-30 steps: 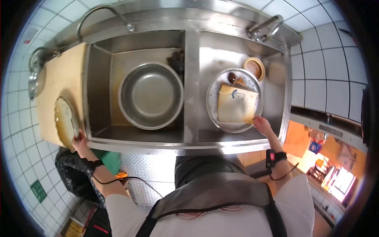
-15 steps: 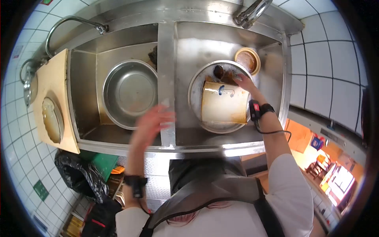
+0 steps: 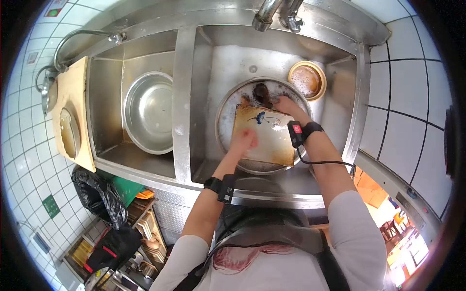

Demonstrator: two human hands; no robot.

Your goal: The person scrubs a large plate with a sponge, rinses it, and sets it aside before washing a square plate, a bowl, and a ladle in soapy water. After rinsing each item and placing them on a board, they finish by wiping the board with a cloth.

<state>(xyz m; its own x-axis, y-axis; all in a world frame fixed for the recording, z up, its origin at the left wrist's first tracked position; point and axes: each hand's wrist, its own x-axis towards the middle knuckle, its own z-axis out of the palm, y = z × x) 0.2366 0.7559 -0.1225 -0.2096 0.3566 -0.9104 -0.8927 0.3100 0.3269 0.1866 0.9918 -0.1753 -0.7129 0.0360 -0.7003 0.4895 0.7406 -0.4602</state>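
Note:
A rectangular cream plate (image 3: 272, 138) with a blue flower design and browned edges lies tilted across a round metal basin (image 3: 224, 140) of soapy water. Over the plate's left half is my left hand (image 3: 245, 140), its fingers curled in and slightly blurred; whatever they hold is hidden. My right hand (image 3: 287, 105) reaches into the basin at the plate's upper right edge, fingers drawn together and their tips low in the suds. Beside those fingertips sits a dark brown, rounded utensil (image 3: 261, 92), partly sunk in the foam.
A yellow-rimmed round bowl (image 3: 307, 80) with brownish liquid stands behind the basin. In the left sink is a large metal bowl (image 3: 150, 114). An oval dish (image 3: 69, 133) rests on a wooden board (image 3: 83, 116) at far left. Faucets (image 3: 267, 14) overhang the back edge.
My left hand has swung right from the sink divider to over the plate, and its fingers have curled in. The right hand stays by the plate's upper edge. The view has shifted slightly.

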